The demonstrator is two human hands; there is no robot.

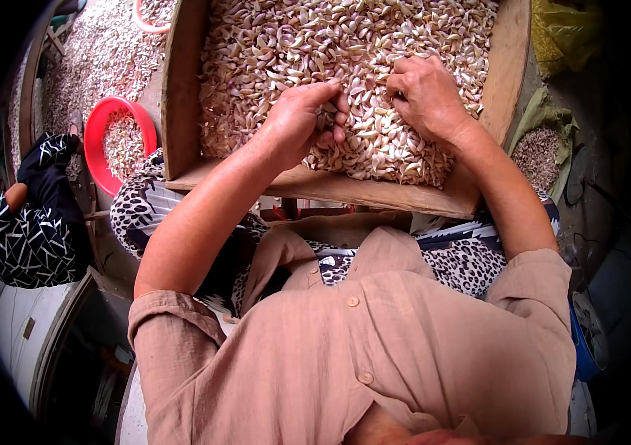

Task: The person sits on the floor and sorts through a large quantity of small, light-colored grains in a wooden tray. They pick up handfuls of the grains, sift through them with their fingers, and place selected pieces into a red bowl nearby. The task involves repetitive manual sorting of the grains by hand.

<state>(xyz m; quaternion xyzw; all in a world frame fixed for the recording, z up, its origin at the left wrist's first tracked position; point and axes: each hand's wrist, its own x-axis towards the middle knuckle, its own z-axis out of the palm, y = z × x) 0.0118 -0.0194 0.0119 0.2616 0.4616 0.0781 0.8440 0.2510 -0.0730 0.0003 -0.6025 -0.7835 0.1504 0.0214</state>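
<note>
A wooden tray with raised sides rests before me, over my lap. Unpeeled garlic cloves, whitish with purple tinges, cover its bottom and are heaped near the front edge. My left hand is over the middle of the heap, palm turned inward and fingers curled. Cloves seem to lie in its hollow, partly hidden by the fingers. To its right, my right hand reaches down onto the cloves with bent fingers. Its fingertips touch the heap, and whether they pinch a clove is hidden.
A red plastic basin with cloves stands left of the tray. More cloves spread over the floor beyond. Another person in dark patterned clothing is at the left. On the right are an open sack and a yellow bag.
</note>
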